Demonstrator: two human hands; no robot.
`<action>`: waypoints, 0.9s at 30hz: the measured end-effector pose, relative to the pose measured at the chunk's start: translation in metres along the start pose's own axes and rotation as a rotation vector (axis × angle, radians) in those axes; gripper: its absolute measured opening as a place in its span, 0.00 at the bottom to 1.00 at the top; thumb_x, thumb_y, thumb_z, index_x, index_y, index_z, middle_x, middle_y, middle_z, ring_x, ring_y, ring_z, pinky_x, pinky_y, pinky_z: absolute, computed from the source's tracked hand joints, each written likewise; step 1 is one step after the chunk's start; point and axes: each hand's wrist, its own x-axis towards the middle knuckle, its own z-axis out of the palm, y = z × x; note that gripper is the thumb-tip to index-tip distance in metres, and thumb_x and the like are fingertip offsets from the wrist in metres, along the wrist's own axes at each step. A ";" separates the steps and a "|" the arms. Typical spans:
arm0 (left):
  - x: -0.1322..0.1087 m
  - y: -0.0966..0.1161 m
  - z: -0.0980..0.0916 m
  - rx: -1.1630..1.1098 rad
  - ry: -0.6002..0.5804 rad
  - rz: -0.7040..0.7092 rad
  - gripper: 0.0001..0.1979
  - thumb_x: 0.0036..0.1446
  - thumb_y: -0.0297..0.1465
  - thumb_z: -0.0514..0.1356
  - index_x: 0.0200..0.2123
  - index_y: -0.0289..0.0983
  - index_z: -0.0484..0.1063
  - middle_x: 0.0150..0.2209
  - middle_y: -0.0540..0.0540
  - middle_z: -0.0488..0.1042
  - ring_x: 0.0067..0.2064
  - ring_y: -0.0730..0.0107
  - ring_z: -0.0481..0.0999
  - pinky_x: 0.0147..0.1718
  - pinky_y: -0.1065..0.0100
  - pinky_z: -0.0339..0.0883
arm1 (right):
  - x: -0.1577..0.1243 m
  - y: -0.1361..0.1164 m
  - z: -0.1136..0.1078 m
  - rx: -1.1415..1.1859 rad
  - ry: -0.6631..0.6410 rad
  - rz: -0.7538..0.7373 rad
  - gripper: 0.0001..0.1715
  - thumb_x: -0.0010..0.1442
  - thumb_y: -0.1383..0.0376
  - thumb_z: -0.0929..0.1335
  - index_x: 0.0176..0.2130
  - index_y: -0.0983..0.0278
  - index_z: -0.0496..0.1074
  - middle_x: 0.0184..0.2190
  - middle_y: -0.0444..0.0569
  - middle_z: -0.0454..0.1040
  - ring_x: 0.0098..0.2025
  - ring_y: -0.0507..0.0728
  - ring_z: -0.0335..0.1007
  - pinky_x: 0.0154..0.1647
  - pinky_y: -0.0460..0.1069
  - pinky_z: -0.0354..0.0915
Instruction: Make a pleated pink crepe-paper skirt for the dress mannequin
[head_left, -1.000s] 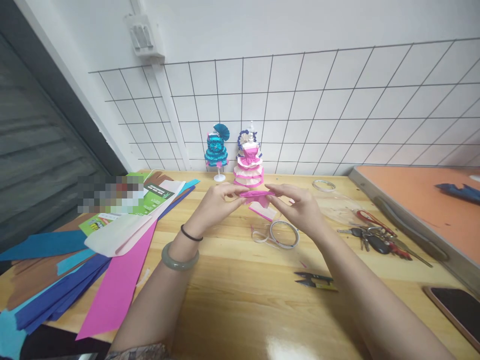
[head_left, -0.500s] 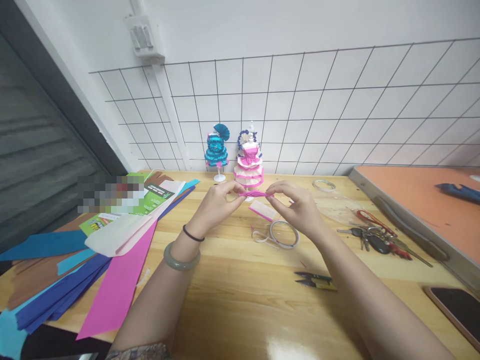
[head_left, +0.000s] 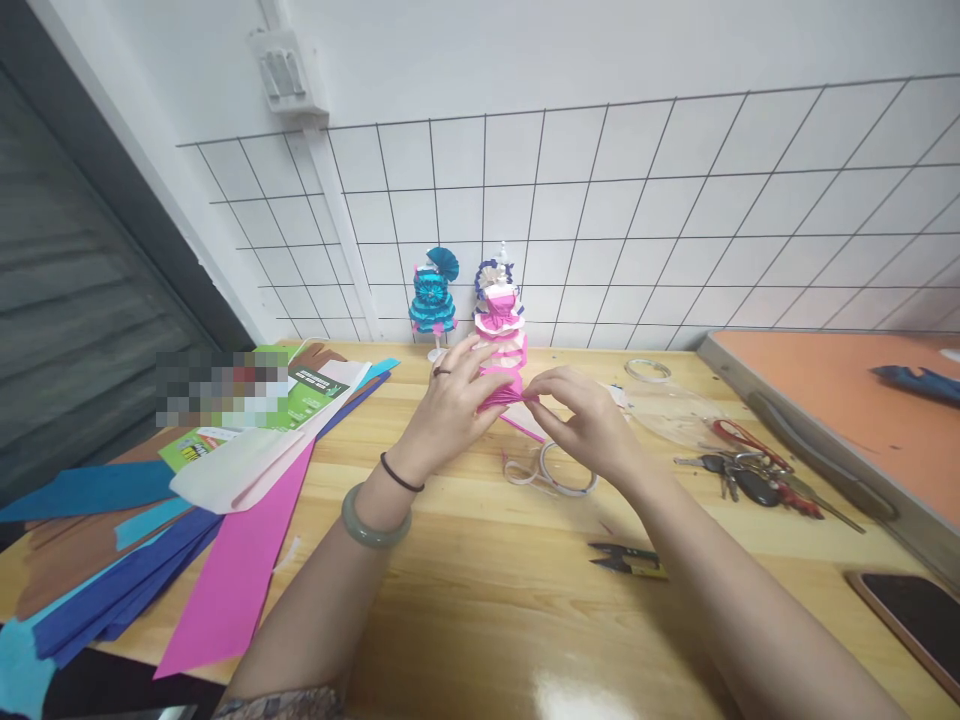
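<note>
Between my two hands is a pleated strip of pink paper (head_left: 506, 394), held just above the table. My left hand (head_left: 454, 400) pinches it between thumb and fingers, its other fingers spread over the top. At the strip's right end, the thumb and fingertips of my right hand (head_left: 585, 412) are closed on it. Just behind stands a mini dress form in a pink and white paper dress (head_left: 500, 318), its base hidden by my hands. To its left is a small teal paper dress (head_left: 433, 300) on a white stand. Under my hands lies a white piece with a pink edge (head_left: 526, 424).
A tape roll (head_left: 568, 470) and thread snips (head_left: 626, 560) lie near my right arm. Keys (head_left: 750, 475), a phone (head_left: 911, 625) and another tape roll (head_left: 647, 371) are farther right. Coloured paper strips (head_left: 240, 560) cover the left side. A tiled wall (head_left: 585, 220) rises behind.
My left hand has turned, raising and spreading its upper fingers, and shifted right along the pink strip. The right hand has moved slightly left; the hands are closer together.
</note>
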 end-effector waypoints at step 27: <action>0.002 0.004 0.002 -0.038 -0.069 -0.060 0.06 0.56 0.32 0.57 0.36 0.38 0.70 0.40 0.44 0.74 0.47 0.57 0.67 0.45 0.53 0.56 | 0.000 0.003 0.004 -0.154 -0.072 -0.110 0.07 0.62 0.66 0.62 0.38 0.59 0.70 0.32 0.52 0.73 0.37 0.59 0.66 0.39 0.57 0.64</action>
